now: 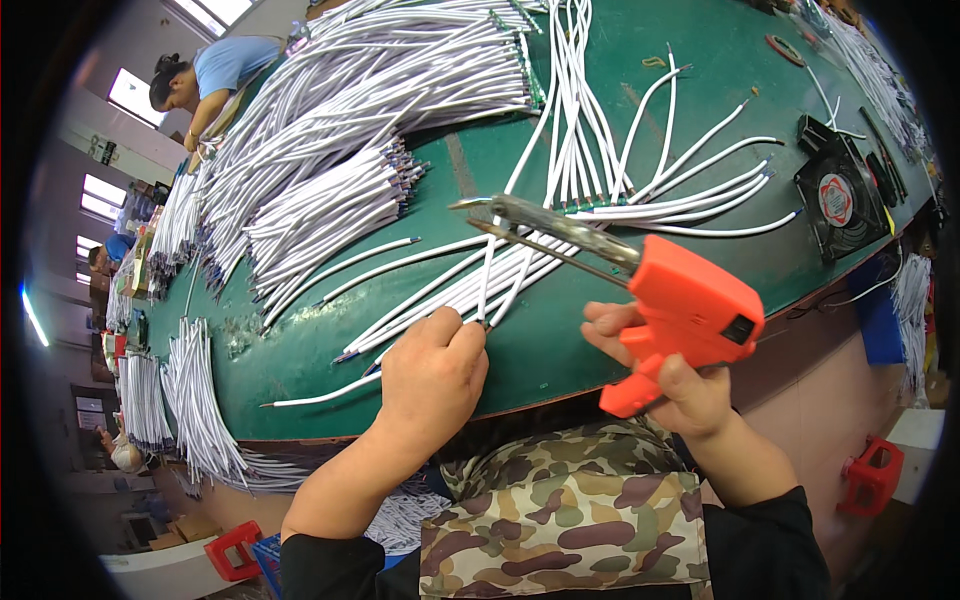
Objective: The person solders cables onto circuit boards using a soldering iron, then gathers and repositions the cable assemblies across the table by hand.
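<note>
My right hand (pixel 703 400) is closed around the handle of an orange soldering gun (pixel 697 300). The gun's metal barrel (pixel 570 230) and a thinner rod below it point up and left over the white cables. At the table's near side, my left hand (pixel 435 365) is closed, fingers pinched at the end of a white cable (pixel 486 275). What lies right between those fingertips is partly hidden. Beneath the gun's tip runs a row of loose white cables (pixel 400 325) with stripped coloured ends. More cables (pixel 690 212) fan out to the right, near small green strips.
Large bundles of white cables (pixel 380 110) cover the back left of the green table (pixel 560 372). A black fan (pixel 838 197) stands at the right edge. Red stools (pixel 870 475) are on the floor. A person in a blue shirt (pixel 232 65) works at the far left.
</note>
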Demonstrator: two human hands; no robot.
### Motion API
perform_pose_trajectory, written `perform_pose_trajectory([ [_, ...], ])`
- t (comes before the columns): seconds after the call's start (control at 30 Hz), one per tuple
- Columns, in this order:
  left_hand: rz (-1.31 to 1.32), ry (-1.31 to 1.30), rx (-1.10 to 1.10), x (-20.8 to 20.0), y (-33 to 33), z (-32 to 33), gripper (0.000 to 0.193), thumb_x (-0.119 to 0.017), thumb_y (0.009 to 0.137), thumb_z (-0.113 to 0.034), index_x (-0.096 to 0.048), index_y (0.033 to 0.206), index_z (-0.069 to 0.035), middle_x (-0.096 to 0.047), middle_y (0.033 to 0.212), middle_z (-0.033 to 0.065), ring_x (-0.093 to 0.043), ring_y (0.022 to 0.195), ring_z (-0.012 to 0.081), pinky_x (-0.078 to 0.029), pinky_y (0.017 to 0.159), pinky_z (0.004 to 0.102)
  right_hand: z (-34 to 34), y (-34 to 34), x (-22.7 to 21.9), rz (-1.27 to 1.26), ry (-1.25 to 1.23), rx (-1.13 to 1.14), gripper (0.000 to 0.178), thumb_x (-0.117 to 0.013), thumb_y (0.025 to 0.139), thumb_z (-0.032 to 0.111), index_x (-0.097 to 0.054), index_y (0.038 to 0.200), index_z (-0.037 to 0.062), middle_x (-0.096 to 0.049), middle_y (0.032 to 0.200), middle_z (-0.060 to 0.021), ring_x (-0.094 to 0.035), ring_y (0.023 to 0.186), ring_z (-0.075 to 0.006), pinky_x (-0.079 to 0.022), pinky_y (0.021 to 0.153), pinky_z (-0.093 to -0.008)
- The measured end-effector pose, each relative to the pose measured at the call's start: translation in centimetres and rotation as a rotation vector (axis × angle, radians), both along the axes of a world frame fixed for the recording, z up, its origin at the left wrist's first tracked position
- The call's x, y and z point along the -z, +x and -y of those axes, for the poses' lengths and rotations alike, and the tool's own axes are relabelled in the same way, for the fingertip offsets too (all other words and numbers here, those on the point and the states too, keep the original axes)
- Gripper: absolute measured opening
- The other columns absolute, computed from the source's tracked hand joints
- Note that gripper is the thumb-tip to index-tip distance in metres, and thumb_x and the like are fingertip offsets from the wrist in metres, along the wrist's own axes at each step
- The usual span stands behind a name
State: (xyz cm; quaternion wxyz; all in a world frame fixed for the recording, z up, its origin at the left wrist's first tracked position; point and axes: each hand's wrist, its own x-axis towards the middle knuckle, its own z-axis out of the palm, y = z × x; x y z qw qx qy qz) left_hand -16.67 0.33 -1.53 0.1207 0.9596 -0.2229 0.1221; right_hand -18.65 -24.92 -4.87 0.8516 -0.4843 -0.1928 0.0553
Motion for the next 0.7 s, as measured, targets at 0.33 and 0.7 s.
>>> perform_pose_trajectory([
  [0.33, -0.409, -0.696, 0.065, 0.8, 0.1, 0.7, 0.008, -0.066, 0.087, 0.003, -0.062, 0.092, -0.002, -0.060, 0.079, 0.0040, -0.056, 0.061, 0.0140, -0.044, 0.056, 0.0263, 5.5, -3.7, -2.1, -0.059, 0.071, 0.185, 0.071, -0.064, 0.095, 0.042, -0.038, 0.141, -0.0050, -0.055, 0.127, -0.0229, -0.052, 0.128, -0.0371, -0.043, 0.108, -0.0579],
  [0.7, -0.236, -0.112, 0.219, -0.3, -0.9, 4.9, 0.011, -0.071, 0.077, -0.005, -0.062, 0.084, -0.005, -0.059, 0.078, 0.0096, -0.060, 0.069, 0.0317, -0.049, 0.061, 0.0402, -0.3, -0.9, -0.1, -0.112, 0.126, -0.013, 0.066, -0.061, 0.097, 0.040, -0.038, 0.144, 0.0006, -0.056, 0.130, -0.0208, -0.045, 0.135, -0.0398, -0.034, 0.115, -0.0559],
])
